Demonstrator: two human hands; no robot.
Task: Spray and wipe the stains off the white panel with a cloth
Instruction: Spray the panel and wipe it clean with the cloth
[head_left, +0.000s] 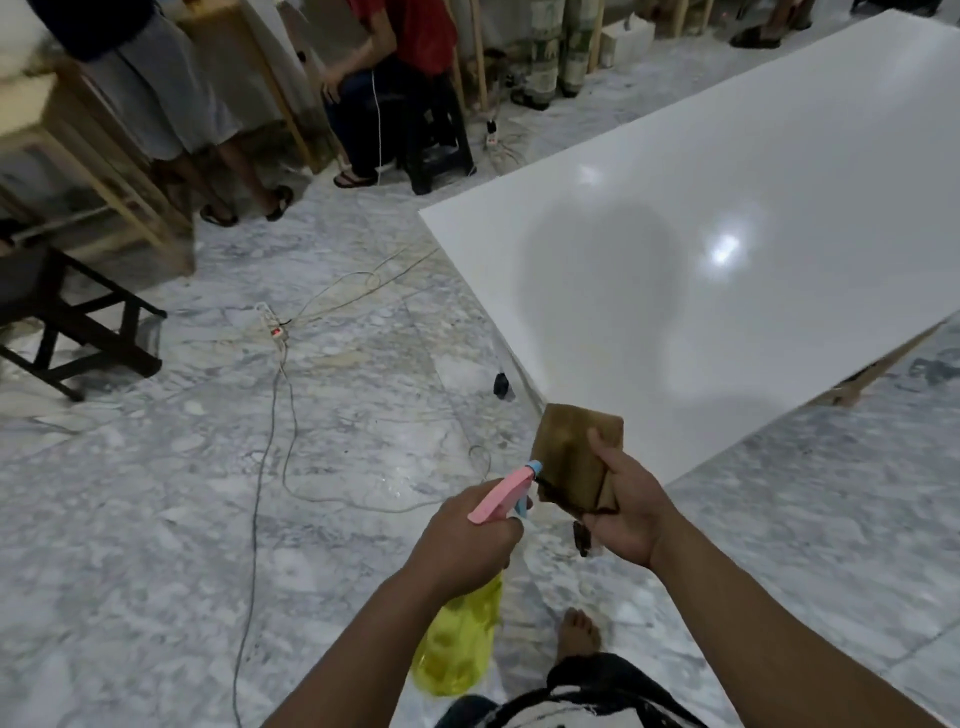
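A large glossy white panel (727, 218) lies raised off the floor at the right, its near corner just beyond my hands. I see no stains on it from here, only light glare and shadow. My left hand (467, 540) grips the neck of a spray bottle (460, 644) with a yellow body and a pink and blue trigger head; the nozzle points at the cloth. My right hand (628, 509) holds a folded brown cloth (571, 457) upright, thumb on its face, in front of the panel's corner.
Marble floor (156, 519) all around. Cables and a power strip (272, 325) trail across it to the left. A dark stool (78, 332) stands far left. People sit and stand by wooden frames at the back. My bare foot (579, 631) is below my hands.
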